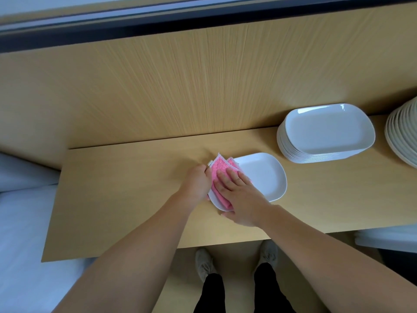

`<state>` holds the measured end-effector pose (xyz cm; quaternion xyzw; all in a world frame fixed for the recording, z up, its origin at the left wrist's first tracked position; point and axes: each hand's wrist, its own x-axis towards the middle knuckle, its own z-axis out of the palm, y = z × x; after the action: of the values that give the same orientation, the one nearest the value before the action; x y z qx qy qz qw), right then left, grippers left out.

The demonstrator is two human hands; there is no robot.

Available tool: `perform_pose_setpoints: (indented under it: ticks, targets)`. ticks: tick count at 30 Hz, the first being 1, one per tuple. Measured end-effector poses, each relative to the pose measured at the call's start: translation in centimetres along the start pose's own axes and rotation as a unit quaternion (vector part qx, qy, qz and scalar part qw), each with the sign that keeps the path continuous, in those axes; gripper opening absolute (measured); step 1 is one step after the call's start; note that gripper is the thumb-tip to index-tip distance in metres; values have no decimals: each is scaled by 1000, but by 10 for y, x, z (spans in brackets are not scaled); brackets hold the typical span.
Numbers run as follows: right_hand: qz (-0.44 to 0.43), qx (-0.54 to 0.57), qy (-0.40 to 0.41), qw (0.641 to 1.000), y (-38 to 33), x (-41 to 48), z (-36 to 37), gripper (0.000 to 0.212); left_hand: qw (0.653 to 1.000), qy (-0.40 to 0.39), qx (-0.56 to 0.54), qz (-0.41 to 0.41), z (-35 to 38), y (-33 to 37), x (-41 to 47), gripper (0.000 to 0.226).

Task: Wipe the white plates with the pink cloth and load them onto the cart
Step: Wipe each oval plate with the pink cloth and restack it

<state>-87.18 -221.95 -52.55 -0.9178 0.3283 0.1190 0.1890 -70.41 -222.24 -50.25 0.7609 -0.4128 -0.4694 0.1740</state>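
One white rounded-rectangle plate [264,175] lies on the wooden table [126,199] in front of me. A folded pink cloth [220,169] rests on the plate's left part. My right hand [239,195] lies flat on the cloth, fingers spread, pressing it onto the plate. My left hand [197,182] grips the plate's left rim, fingers curled around the edge. A tall stack of like white plates [325,134] stands to the right, further back. No cart can be made out for certain.
A second stack of cream round plates [404,134] is cut off by the right edge. A wooden panel rises behind the table. White surfaces lie at the left [20,222] and lower right [388,239]. My feet show below the table's near edge.
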Motion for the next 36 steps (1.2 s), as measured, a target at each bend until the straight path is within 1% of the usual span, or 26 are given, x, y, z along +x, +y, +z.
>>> perform_pose_setpoints:
  ticks: [4, 7, 10, 12, 14, 17, 18, 21, 23, 24, 25, 26, 27, 29, 31, 34, 36]
  targets:
    - [4, 37, 4, 999, -3, -4, -2, 79, 1000, -16, -14, 10, 0, -7, -1, 24]
    - [9, 62, 33, 998, -5, -7, -1, 71, 998, -28, -44, 19, 0, -13, -5, 16]
    - [-1, 86, 59, 995, -8, -11, 6, 66, 997, -19, -66, 26, 2, -16, -7, 11]
    - [-10, 89, 77, 993, -3, -14, 10, 65, 997, -11, -72, 32, 4, -16, -7, 14]
    - [-22, 105, 77, 991, 2, -17, 7, 65, 996, -14, -76, 39, 5, -16, -8, 19]
    - [-16, 148, 33, 988, 12, -20, -5, 74, 994, -37, -98, 41, 5, -19, -10, 12]
    - [-9, 151, 30, 988, 14, -19, -10, 76, 994, -45, -94, 42, 5, -20, -10, 12]
    - [10, 134, 38, 990, 16, -12, -18, 70, 994, -64, -84, 34, 7, -23, -9, 7]
    - [34, 95, 40, 994, 8, -8, -16, 70, 994, -58, -87, 28, 11, -21, -10, 7]
    - [47, 85, 47, 994, 3, -8, -14, 75, 995, -48, -81, 28, 13, -19, -11, 8]
    - [54, 87, 55, 993, 0, -8, -13, 81, 997, -33, -65, 28, 16, -20, -9, 9]
    - [56, 98, 60, 992, -1, -9, -13, 82, 998, -21, -49, 26, 17, -19, -9, 9]
    - [52, 110, 60, 991, 0, -10, -11, 76, 999, -13, -39, 25, 18, -21, -9, 10]
    - [34, 115, 54, 991, 6, -14, -6, 54, 999, -11, -34, 14, 20, -22, -7, 14]
    - [7, 109, 51, 993, 13, -20, 0, 53, 999, -11, -37, 7, 21, -20, -8, 13]
    - [-33, 109, 6, 993, 24, -30, -2, 53, 1000, -3, -29, 0, 20, -12, -13, 10]
    - [-56, 111, -21, 992, 31, -36, -5, 59, 1000, 0, -14, -5, 20, -7, -14, 23]
